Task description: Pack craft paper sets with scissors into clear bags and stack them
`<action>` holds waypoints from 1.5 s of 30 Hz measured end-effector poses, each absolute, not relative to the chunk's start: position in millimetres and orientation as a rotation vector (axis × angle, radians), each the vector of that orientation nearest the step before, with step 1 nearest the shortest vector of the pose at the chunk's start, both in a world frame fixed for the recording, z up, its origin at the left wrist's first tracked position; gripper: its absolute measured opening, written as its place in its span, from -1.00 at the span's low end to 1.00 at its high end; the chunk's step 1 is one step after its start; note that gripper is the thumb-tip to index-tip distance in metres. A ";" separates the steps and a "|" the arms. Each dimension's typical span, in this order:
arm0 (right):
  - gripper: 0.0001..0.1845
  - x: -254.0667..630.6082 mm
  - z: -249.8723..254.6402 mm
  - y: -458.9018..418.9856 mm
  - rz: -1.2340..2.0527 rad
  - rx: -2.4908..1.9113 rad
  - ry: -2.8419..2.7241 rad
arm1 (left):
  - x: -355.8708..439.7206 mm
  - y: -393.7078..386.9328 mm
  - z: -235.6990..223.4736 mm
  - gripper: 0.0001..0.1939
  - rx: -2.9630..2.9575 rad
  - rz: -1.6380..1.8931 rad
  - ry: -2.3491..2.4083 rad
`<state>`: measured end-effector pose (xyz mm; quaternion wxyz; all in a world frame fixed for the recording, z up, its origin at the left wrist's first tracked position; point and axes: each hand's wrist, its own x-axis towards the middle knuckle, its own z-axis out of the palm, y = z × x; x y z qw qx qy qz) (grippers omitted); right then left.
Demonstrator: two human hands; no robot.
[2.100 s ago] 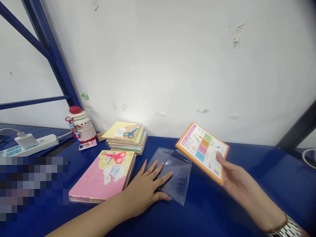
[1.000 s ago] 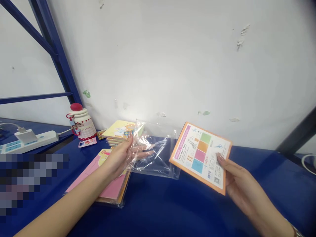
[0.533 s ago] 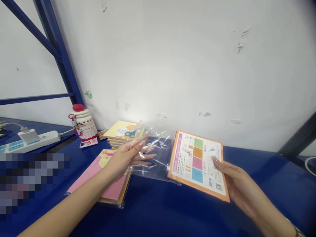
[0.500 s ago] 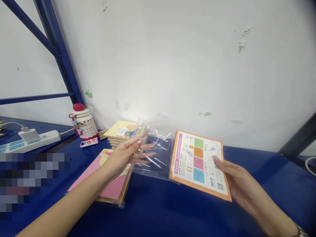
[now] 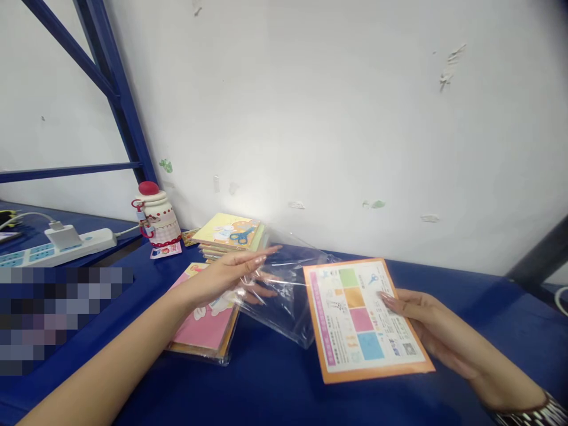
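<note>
My left hand [image 5: 231, 278] holds a clear plastic sleeve [image 5: 288, 293] up off the blue table [image 5: 275, 384], its fingers closed on the sleeve's left edge. My right hand [image 5: 421, 322] grips an orange-bordered booklet [image 5: 361, 319] by its right side, thumb on top; its printed back cover faces up. The booklet's left edge sits right beside the sleeve's open right side. A pink booklet stack [image 5: 206, 322] in plastic lies under my left wrist.
A second stack of yellow booklets [image 5: 231, 236] lies against the white wall. A red-capped patterned bottle [image 5: 155, 216] stands left of it. A white power strip [image 5: 53, 248] with a plugged charger rests at far left. Blue frame struts [image 5: 110, 89] rise at the left.
My left hand lifted the sleeve off the table. My right hand lowered and flattened the booklet, bringing it closer to me and level with the sleeve's opening.
</note>
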<state>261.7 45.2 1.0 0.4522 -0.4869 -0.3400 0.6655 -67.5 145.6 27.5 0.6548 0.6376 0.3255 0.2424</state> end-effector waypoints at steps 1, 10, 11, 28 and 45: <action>-0.80 260.6 0.4 45.2 1.667 -1.193 -0.857 | -66.5 144.7 26.0 -0.43 1.422 0.483 0.758; -0.75 246.7 -14.5 46.1 1.739 -1.143 -0.617 | -61.6 141.9 30.2 -0.21 0.907 0.496 0.515; -0.76 245.5 -16.6 47.0 1.740 -1.128 -0.579 | -59.8 141.7 29.1 -0.13 0.865 0.528 0.436; -0.68 228.8 -34.0 49.8 1.624 -1.042 -0.471 | -16.1 94.8 -7.4 -0.61 0.977 0.563 0.473; -0.62 213.9 -36.6 43.1 1.410 -1.024 -0.454 | -10.9 98.3 -20.1 -0.57 0.994 0.648 0.528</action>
